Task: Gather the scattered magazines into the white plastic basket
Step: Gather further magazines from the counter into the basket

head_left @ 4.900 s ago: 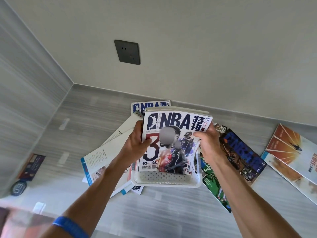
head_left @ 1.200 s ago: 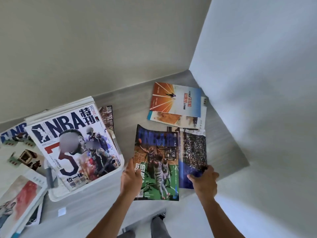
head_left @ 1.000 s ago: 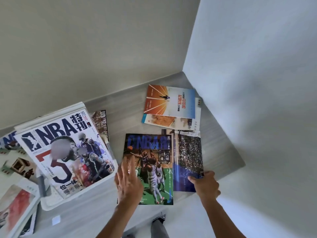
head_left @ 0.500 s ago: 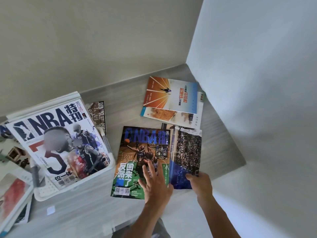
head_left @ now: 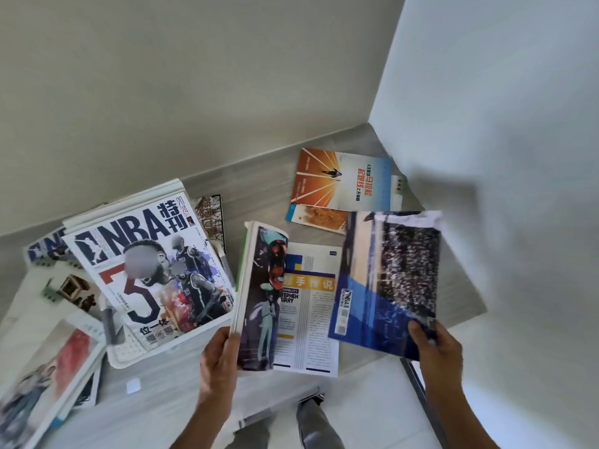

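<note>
An open basketball magazine [head_left: 308,306] is held above the grey wood-grain tabletop [head_left: 259,202] by both hands. The thick left block of pages is gripped at its lower edge by the left hand [head_left: 218,361], fingers closed round it, while the right hand [head_left: 436,343] is pinched shut on the bottom corner of the blue crowd-photo cover — that cover is lifted and swung out to the right. Just left of the magazine sits the white perforated plastic basket [head_left: 129,351], with a white "NBA" magazine with a large red 3 [head_left: 152,270] lying on top of its contents. An orange-and-blue booklet [head_left: 340,179] rests farther back near the wall corner, stacked on another — more loose magazines [head_left: 45,384] are piled at the left edge.
</note>
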`<act>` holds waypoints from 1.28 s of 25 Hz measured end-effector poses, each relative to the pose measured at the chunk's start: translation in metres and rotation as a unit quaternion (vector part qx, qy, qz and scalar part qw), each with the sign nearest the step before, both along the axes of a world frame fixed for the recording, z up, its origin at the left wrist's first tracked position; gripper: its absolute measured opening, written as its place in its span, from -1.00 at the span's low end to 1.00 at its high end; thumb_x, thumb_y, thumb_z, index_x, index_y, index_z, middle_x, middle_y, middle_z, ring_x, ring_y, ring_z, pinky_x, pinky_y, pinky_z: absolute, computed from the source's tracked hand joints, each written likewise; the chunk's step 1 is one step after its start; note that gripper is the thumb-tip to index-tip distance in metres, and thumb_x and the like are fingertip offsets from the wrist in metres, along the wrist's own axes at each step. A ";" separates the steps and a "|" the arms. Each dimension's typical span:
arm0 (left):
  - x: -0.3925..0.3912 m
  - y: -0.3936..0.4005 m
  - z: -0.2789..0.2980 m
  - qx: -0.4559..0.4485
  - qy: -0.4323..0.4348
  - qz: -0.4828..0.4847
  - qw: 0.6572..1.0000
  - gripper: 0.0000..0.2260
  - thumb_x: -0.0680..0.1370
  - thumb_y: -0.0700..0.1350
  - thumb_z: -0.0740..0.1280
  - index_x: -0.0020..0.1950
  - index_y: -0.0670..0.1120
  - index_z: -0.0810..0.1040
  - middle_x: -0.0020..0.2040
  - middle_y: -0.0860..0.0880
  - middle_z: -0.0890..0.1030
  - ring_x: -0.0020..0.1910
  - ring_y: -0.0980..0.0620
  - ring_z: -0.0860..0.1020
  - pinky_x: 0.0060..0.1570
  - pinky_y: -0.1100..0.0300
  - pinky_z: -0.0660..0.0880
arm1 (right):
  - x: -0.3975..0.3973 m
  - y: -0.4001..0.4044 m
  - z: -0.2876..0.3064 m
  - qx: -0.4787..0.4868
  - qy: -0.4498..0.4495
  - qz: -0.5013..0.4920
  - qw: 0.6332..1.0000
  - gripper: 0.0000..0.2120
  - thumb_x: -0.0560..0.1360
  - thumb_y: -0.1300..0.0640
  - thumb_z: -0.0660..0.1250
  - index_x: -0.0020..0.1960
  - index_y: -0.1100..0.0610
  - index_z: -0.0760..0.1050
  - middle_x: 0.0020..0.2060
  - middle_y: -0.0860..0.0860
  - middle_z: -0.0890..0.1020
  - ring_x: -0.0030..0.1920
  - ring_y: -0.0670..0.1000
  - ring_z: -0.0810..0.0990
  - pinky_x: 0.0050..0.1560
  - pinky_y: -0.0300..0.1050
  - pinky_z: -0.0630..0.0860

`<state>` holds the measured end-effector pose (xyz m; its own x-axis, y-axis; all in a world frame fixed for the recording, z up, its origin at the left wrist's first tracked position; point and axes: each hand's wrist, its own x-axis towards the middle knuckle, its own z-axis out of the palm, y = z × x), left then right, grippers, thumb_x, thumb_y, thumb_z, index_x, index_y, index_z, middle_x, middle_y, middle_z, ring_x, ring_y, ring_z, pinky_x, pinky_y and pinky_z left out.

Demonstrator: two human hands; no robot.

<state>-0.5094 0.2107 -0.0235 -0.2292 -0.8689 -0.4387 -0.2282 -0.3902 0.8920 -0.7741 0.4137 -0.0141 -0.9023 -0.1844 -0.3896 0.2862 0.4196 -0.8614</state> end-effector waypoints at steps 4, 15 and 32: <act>0.006 -0.004 0.009 0.039 0.065 0.040 0.996 -0.70 0.60 -0.29 0.20 -0.31 -0.09 0.48 -0.40 -0.04 0.48 -0.43 0.04 0.43 -0.49 0.27 0.39 | 0.062 -0.045 -0.020 0.041 -0.050 0.134 0.989 -0.76 0.48 0.30 0.42 -0.33 0.09 0.53 -0.58 -0.10 0.51 -0.55 -0.18 0.41 -0.49 -0.38 0.31; 0.002 -0.009 0.006 -0.207 -0.046 -0.121 0.970 -0.87 0.56 0.00 0.29 -0.04 -0.03 0.55 -0.18 -0.12 0.58 -0.19 -0.02 0.54 -0.24 0.34 0.57 | 0.108 -0.085 -0.042 0.137 -0.048 0.252 0.957 -0.65 0.56 -0.24 0.10 0.15 -0.02 0.42 -0.12 -0.05 0.60 -0.19 -0.10 0.60 -0.25 -0.17 0.51; -0.050 -0.001 0.004 0.036 -0.127 -0.224 0.966 -0.75 0.58 -0.09 0.28 -0.29 0.14 0.46 -0.51 0.12 0.30 -0.58 0.22 0.25 -0.54 0.26 0.22 | 0.039 -0.075 -0.043 0.085 -0.170 0.160 0.969 -0.60 0.42 0.21 0.46 0.23 0.12 0.47 0.06 0.07 0.61 0.04 0.11 0.59 0.02 0.06 0.52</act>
